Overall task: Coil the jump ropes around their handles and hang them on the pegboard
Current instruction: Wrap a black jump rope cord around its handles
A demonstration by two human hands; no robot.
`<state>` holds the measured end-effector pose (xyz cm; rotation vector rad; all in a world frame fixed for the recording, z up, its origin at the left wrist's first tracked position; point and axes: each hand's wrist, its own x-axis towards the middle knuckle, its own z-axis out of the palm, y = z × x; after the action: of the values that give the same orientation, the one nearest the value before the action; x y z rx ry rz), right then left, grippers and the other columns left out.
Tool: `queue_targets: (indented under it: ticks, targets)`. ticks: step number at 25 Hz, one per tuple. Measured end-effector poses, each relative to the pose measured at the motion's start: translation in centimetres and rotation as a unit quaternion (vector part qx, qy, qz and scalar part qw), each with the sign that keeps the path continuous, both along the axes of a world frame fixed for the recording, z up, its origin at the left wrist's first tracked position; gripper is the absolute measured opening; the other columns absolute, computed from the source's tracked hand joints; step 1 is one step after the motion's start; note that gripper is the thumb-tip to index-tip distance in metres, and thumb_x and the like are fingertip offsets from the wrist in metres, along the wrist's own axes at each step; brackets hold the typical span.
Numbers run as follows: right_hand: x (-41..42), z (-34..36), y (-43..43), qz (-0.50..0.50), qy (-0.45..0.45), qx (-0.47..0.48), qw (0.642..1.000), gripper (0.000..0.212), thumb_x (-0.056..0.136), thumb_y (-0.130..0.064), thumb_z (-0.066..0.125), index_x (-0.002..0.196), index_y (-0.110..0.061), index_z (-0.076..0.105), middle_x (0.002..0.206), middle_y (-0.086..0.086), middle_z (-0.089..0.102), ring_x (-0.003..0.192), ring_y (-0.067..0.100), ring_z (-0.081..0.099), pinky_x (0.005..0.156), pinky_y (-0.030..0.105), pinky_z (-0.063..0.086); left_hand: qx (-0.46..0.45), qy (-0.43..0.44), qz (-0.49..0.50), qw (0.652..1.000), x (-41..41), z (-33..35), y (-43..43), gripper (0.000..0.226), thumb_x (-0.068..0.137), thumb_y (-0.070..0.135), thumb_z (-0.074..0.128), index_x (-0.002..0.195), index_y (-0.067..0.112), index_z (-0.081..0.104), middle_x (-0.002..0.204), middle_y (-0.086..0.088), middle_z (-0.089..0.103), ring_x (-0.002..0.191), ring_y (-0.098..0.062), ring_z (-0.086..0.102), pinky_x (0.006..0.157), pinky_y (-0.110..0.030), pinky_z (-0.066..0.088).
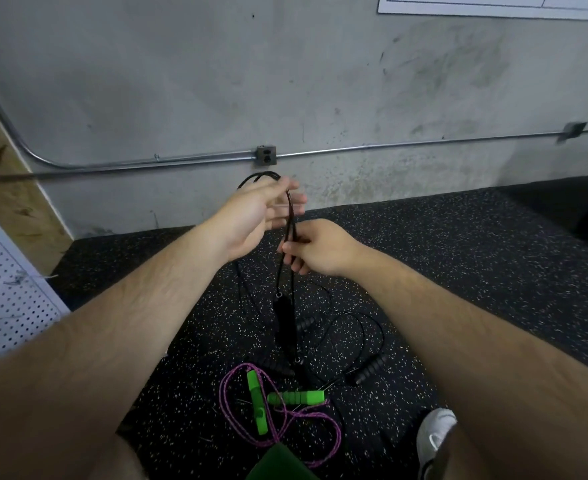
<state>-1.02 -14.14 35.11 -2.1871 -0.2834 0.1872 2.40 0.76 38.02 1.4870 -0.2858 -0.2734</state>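
A black jump rope (290, 216) is held up in front of the wall, looped over the fingers of my left hand (254, 220), whose fingers are nearly straight. My right hand (315, 249) pinches the doubled strands just below. The rope's black handles (283, 318) dangle under my hands. On the floor lies another black rope with ribbed handles (370, 368) and a purple rope (282, 424) with two green handles (296, 397). The white pegboard (5, 289) leans at the left edge.
The floor is black speckled rubber (459, 271) ending at a grey concrete wall with a metal conduit (389, 145) and an outlet box (266, 155). A wooden board (12, 188) stands by the pegboard. My white shoe (434, 431) is at lower right.
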Motion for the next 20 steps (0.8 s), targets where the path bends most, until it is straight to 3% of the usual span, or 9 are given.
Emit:
queue_targets:
  ticks: [3,5,9,11,14,16,18,20]
  targets:
    - [0.0,1.1,-0.9,-0.047,-0.042,0.012,0.998,0.013,0.103,-0.013,0.053,0.095,-0.013,0.063,0.077,0.003,0.07,0.057,0.009,0.064,0.057,0.023,0.056,0.051,0.029,-0.089,0.994,-1.1,-2.4,0.1,0.042,0.103,0.045,0.044,0.123,0.013,0.062,0.109,-0.009,0.074,0.102,-0.024,0.068,0.093,-0.037,0.05]
    - [0.1,1.4,-1.5,-0.082,-0.041,0.022,0.996,0.016,0.103,-0.017,0.055,0.095,-0.01,0.067,0.072,0.003,0.07,0.056,0.01,0.065,0.058,0.024,0.055,0.095,0.021,-0.133,0.986,-1.8,-3.9,0.0,0.043,0.106,0.037,0.043,0.125,0.004,0.06,0.113,-0.016,0.073,0.107,-0.027,0.07,0.094,-0.038,0.052]
    - [-0.2,1.9,-2.5,-0.105,-0.039,0.071,0.991,0.019,0.099,-0.016,0.063,0.09,-0.002,0.071,0.077,0.007,0.074,0.059,0.013,0.068,0.064,0.028,0.058,0.171,-0.04,-0.113,0.978,-2.3,-5.1,-0.5,0.026,0.107,0.02,0.045,0.114,0.004,0.064,0.104,-0.013,0.077,0.098,-0.024,0.074,0.081,-0.031,0.052]
    - [-0.4,2.3,-2.9,-0.125,-0.032,0.123,0.984,0.016,0.096,-0.014,0.067,0.09,0.0,0.072,0.078,0.009,0.075,0.064,0.019,0.071,0.07,0.035,0.062,0.184,-0.047,-0.101,0.977,-2.2,-5.1,-0.5,0.022,0.107,0.016,0.046,0.108,0.007,0.066,0.097,-0.01,0.077,0.094,-0.022,0.075,0.082,-0.034,0.055]
    - [-0.1,3.4,-3.8,-0.21,-0.08,0.206,0.952,0.016,0.094,-0.016,0.07,0.086,-0.002,0.071,0.076,0.011,0.075,0.066,0.024,0.072,0.071,0.042,0.063,0.214,-0.05,-0.114,0.969,-2.2,-5.5,-0.3,0.023,0.107,0.017,0.047,0.107,0.008,0.069,0.09,-0.005,0.075,0.09,-0.02,0.074,0.089,-0.038,0.055]
    - [0.1,3.7,-4.3,-0.256,-0.1,0.281,0.92,0.021,0.092,-0.019,0.072,0.079,-0.003,0.067,0.07,0.009,0.073,0.061,0.022,0.07,0.066,0.037,0.062,0.221,-0.052,-0.116,0.967,-2.4,-5.6,-0.5,0.024,0.107,0.018,0.047,0.104,0.009,0.07,0.085,-0.003,0.072,0.084,-0.019,0.073,0.085,-0.036,0.056]
    - [-0.4,3.2,-4.1,-0.223,-0.05,0.254,0.94,0.025,0.089,-0.027,0.075,0.085,-0.003,0.067,0.073,0.005,0.072,0.059,0.015,0.066,0.062,0.03,0.057,0.2,-0.05,-0.095,0.974,-2.5,-5.4,-0.6,0.024,0.107,0.018,0.048,0.099,0.01,0.069,0.079,-0.001,0.069,0.077,-0.017,0.07,0.08,-0.033,0.055]
    - [-0.9,2.1,-3.3,-0.169,-0.001,0.134,0.977,0.031,0.087,-0.031,0.077,0.091,-0.002,0.071,0.077,0.003,0.072,0.058,0.011,0.063,0.066,0.027,0.055,0.176,-0.053,-0.081,0.98,-2.4,-5.0,-0.7,0.024,0.107,0.018,0.048,0.097,0.01,0.068,0.076,0.0,0.068,0.074,-0.016,0.069,0.076,-0.031,0.054]
